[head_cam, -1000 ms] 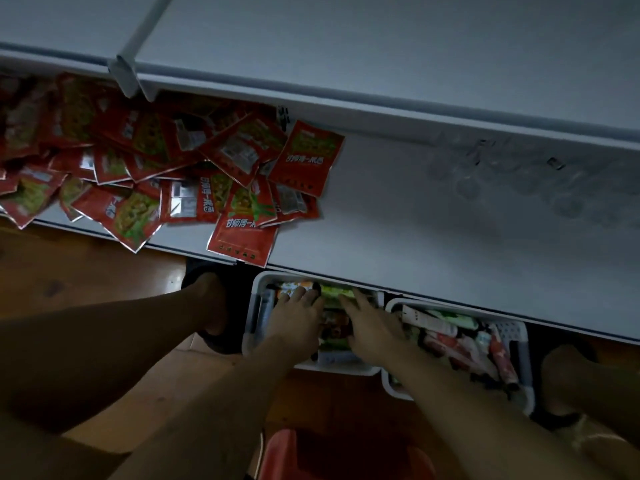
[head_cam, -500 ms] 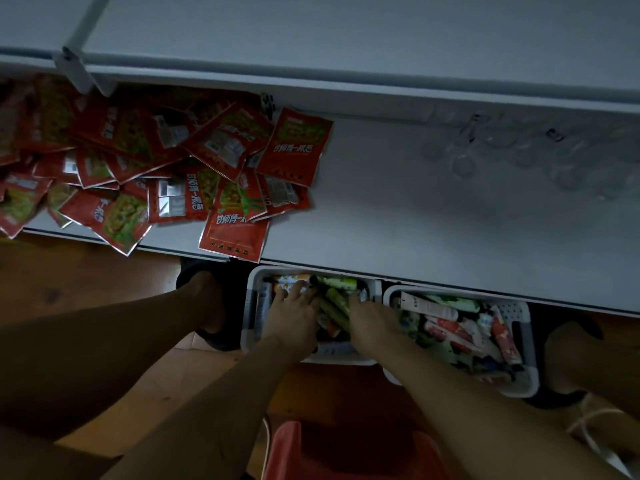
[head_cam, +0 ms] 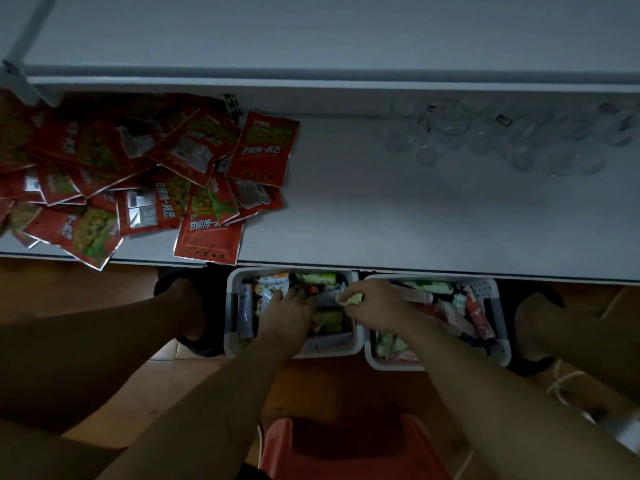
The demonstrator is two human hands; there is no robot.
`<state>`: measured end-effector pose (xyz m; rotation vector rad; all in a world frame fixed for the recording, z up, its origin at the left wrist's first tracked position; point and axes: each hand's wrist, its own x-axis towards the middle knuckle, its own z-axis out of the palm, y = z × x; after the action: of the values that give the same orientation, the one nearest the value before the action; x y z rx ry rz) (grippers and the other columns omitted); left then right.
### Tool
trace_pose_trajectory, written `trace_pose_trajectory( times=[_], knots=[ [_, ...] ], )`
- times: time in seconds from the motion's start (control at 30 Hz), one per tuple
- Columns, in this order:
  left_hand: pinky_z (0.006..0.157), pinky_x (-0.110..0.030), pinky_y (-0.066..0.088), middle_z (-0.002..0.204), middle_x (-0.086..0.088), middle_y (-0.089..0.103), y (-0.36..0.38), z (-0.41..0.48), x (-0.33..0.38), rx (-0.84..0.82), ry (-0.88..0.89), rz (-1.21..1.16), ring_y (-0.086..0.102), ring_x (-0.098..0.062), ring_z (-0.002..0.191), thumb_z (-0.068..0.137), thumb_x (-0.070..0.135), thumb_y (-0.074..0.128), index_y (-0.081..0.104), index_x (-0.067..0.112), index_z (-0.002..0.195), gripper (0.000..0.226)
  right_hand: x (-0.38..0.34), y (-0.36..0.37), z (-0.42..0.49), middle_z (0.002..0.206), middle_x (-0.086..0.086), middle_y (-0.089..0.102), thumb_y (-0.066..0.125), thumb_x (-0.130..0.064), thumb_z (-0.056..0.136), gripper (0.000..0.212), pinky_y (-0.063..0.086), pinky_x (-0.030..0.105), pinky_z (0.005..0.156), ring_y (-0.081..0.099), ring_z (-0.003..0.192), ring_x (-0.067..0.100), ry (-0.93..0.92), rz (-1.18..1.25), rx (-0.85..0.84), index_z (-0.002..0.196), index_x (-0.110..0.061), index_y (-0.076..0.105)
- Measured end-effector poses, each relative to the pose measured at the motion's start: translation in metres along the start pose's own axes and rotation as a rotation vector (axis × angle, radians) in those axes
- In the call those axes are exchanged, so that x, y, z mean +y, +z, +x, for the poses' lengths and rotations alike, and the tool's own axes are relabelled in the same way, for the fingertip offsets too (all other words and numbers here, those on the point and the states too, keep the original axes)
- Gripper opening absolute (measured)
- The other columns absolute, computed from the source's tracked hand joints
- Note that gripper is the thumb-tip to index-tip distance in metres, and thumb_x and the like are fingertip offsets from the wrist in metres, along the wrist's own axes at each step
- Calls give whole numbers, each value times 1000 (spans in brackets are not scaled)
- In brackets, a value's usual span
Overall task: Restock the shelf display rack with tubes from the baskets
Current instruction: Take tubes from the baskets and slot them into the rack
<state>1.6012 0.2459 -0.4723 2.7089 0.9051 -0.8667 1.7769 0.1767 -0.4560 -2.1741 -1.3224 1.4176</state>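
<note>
Two white baskets sit on the floor under the shelf edge, the left basket [head_cam: 231,317] and the right basket [head_cam: 498,313], both filled with several mixed tubes. My left hand [head_cam: 287,311] is down inside the left basket, fingers curled among tubes such as a grey tube [head_cam: 246,315]. My right hand [head_cam: 375,303] hovers over the gap between the baskets and pinches a pale green tube [head_cam: 351,299]. The white shelf [head_cam: 398,209] lies just above the baskets, bare in its middle.
A heap of red snack sachets [head_cam: 145,181] covers the shelf's left part. Clear plastic cups [head_cam: 502,140] stand at its back right. My feet in dark sandals flank the baskets, and a red stool [head_cam: 346,448] is below me on the wooden floor.
My right hand has risen out of the left basket with a pale green tube and shifted right. My left hand stays in the left basket. The view has tilted slightly.
</note>
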Motion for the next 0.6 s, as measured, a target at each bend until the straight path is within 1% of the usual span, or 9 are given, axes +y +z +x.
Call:
trace_pose_trajectory(
  times=[0.07,0.13,0.23,0.3,0.37,0.43,0.5,0.53,0.6],
  knots=[
    [98,-40,33,128,-9,54,-5,1,0,2,-29,-140,43,-28,124,90,29,53,46,22,136,47,2,-9,-3,127,0,58,74,-22,82,38,46,24,64,59,78,11,-13,34,-97,120,-23,65],
    [84,-33,45,110,-8,65,-12,3,-5,0,-128,-446,58,-26,106,87,36,60,62,21,117,34,4,-14,-5,130,-1,52,77,-14,80,51,45,17,57,60,69,8,6,122,-191,127,-21,59],
    [60,-23,42,87,-6,67,-27,3,-12,39,-232,-758,64,-24,83,85,31,67,70,14,100,23,0,-17,-7,102,3,68,73,-12,83,39,49,22,52,66,64,16,-12,161,-116,121,-18,64],
    [54,-24,39,70,-2,60,-38,-2,-14,120,-271,-879,61,-20,70,85,29,69,67,10,86,19,-6,-19,-8,83,9,72,72,-18,85,26,57,32,59,68,63,21,-21,215,8,110,-13,69],
    [50,-22,44,65,1,60,-49,-10,-15,180,-293,-1047,58,-15,61,85,30,70,63,12,80,20,-15,-24,-12,73,10,72,73,-22,84,19,58,35,64,67,59,22,-37,277,74,97,-9,73],
    [52,-20,47,64,2,61,-62,-19,-17,185,-302,-1210,58,-13,59,89,23,66,58,13,77,17,-26,-31,-19,68,13,70,73,-30,83,26,53,31,61,63,55,20,-56,276,130,83,-4,74],
    [70,-35,55,74,-7,66,-75,-27,-21,158,-272,-1416,64,-23,69,90,16,63,55,10,79,15,-36,-40,-27,70,19,69,74,-40,80,40,47,30,57,62,57,26,-58,319,197,74,0,71],
    [77,-43,55,81,-13,68,-84,-32,-23,152,-245,-1500,65,-28,75,90,13,63,55,8,82,13,-41,-45,-31,72,19,70,74,-44,78,42,48,31,57,64,61,30,-53,370,226,73,-2,71],
    [78,-44,56,89,-19,69,-101,-39,-27,201,-196,-1567,68,-29,80,91,14,63,57,6,91,10,-53,-57,-38,81,17,72,73,-45,79,39,50,35,62,67,73,31,-60,470,267,80,-6,74]
  ],
)
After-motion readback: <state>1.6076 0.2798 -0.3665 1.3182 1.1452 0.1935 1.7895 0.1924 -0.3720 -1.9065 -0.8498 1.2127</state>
